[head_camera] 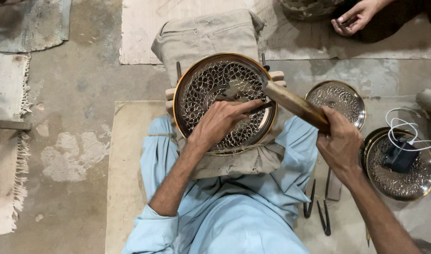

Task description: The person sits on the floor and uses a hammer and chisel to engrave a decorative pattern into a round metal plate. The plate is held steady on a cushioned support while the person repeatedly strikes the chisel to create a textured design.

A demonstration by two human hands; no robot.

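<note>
Pale blue sleeves and lap cloth are lying nearest the lens, soft and creased. The landmark is the round brass plate, its bright rim enclosing pierced leaf-scroll openwork; it is resting tilted on a khaki cloth-covered support over the lap.

Left of the plate, bare rough concrete floor and a fringed rug are showing.

The left hand is lying on the plate's lower centre, fingers curled closed around a thin dark chisel. The chisel is lying nearly flat, long axis running left to right, tip hidden by the mallet head.

The right hand, off the plate's right edge, is gripping a smooth wooden mallet, fingers wrapped tight. Its long axis is slanting from the hand up-left, head over the plate's right rim.

Right of the plate, two smaller pierced plates are sitting on the floor, the farther one carrying a black charger with white cable. Above, another person's hand is half-curled.
</note>
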